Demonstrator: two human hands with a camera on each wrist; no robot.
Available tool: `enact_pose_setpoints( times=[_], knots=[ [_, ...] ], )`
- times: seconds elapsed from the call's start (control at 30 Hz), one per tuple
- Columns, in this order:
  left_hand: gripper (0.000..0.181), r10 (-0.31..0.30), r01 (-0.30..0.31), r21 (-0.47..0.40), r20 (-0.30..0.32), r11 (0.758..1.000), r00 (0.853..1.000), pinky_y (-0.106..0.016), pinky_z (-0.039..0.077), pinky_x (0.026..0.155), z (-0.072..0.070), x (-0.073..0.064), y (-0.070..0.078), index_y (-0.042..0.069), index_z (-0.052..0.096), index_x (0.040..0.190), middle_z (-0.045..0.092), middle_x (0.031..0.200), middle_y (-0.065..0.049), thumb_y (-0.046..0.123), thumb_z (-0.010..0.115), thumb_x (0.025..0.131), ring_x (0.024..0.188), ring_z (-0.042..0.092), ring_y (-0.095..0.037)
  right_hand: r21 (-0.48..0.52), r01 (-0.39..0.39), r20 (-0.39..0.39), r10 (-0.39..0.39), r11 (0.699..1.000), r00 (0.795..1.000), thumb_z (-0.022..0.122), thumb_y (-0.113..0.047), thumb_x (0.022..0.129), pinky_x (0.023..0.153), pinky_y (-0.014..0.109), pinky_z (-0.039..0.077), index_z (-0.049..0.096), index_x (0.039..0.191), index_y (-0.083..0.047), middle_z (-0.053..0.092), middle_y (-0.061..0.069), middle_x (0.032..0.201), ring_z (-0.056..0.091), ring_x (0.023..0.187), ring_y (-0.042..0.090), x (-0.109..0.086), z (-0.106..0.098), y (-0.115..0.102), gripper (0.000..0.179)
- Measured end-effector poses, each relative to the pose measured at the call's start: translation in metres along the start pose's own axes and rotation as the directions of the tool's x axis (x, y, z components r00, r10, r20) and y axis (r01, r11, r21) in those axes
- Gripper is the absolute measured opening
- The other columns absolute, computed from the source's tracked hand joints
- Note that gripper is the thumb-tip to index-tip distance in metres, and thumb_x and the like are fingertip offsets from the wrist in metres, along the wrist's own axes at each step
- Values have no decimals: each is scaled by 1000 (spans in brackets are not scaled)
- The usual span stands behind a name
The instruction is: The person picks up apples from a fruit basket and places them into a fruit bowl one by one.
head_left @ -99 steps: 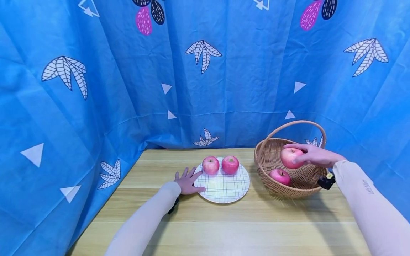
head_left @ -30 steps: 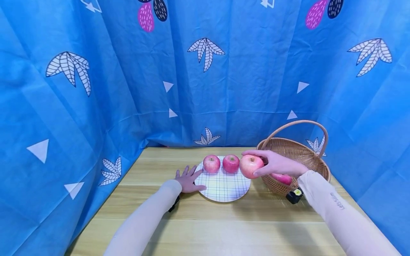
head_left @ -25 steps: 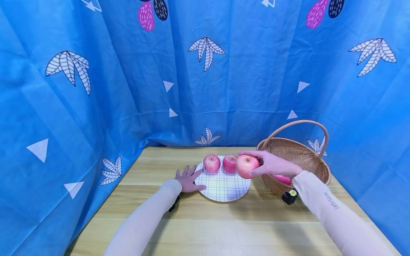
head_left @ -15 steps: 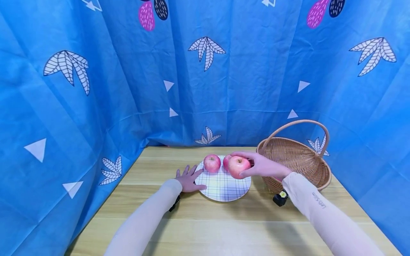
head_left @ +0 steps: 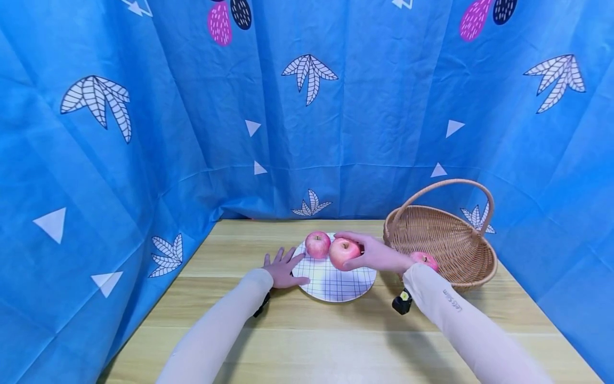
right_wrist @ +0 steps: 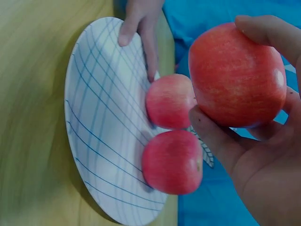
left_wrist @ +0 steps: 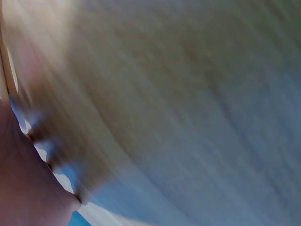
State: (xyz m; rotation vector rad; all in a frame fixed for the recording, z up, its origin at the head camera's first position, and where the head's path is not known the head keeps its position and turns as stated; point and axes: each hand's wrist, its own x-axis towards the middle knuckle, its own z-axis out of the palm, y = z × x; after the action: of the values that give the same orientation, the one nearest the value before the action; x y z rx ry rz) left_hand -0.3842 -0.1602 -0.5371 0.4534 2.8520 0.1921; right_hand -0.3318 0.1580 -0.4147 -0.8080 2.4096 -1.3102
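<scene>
My right hand (head_left: 379,255) grips a red apple (right_wrist: 237,75) between thumb and fingers, holding it above the plate. Below it lies a round white plate (head_left: 336,285) with a blue grid pattern. Two more apples sit on the plate's far side; the left one (head_left: 317,245) shows in the head view, while the held apple hides the other (right_wrist: 172,162), visible in the right wrist view. My left hand (head_left: 284,271) rests with spread, straight fingers on the plate's left rim. The left wrist view is blurred, showing part of the hand (left_wrist: 28,174) and wood grain.
A wicker basket (head_left: 438,234) with a tall arched handle stands right of the plate. One apple (head_left: 425,260) lies inside, partly covered by my right sleeve. The wooden table (head_left: 307,346) is bordered by a blue patterned curtain (head_left: 374,117) behind and at both sides.
My right hand has carried the apple out of the basket and leftward until it is over the plate, covering one apple there. My left hand stays at the plate's rim.
</scene>
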Motion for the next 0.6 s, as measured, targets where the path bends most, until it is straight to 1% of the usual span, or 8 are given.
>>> enact_pose_setpoints(
  times=[0.17,0.27,0.4,0.47,0.6],
  knots=[
    [106,-8,8,-2,10,1000,1000,-73,-4,116,-4,-4,3,45,13,160,0,172,3,99,35,71,156,-6,-37,-49,6,-49,-8,999,999,87,-28,80,96,38,53,46,147,-39,43,-2,154,58,120,23,8,10,4,80],
    [105,3,-3,2,-2,1000,1000,-74,-2,116,-3,-5,2,45,13,160,0,172,2,99,34,72,156,-4,-37,-72,19,-62,-23,997,998,87,-29,78,100,42,51,47,149,-31,37,1,157,58,122,25,13,15,9,82],
    [104,13,-13,3,-3,1000,1000,-74,-2,115,-5,-8,3,44,12,161,0,172,2,97,35,75,156,-5,-37,-77,30,-80,-36,997,996,87,-29,78,103,45,47,47,151,-22,38,7,156,58,121,26,20,22,17,84],
    [102,24,-24,-2,-2,1000,1000,-75,-2,115,-8,-12,4,43,12,161,0,172,0,95,36,77,156,-4,-39,-68,20,-84,-26,998,996,87,-28,78,105,45,46,46,152,-22,40,7,154,58,122,25,22,26,20,85],
    [102,29,-29,-4,7,1000,1000,-76,-2,114,-10,-13,5,41,12,162,0,172,-2,94,36,78,156,-5,-41,-44,15,-92,-19,999,996,86,-26,79,106,45,46,44,153,-21,45,8,152,56,126,26,26,33,23,85]
  ],
)
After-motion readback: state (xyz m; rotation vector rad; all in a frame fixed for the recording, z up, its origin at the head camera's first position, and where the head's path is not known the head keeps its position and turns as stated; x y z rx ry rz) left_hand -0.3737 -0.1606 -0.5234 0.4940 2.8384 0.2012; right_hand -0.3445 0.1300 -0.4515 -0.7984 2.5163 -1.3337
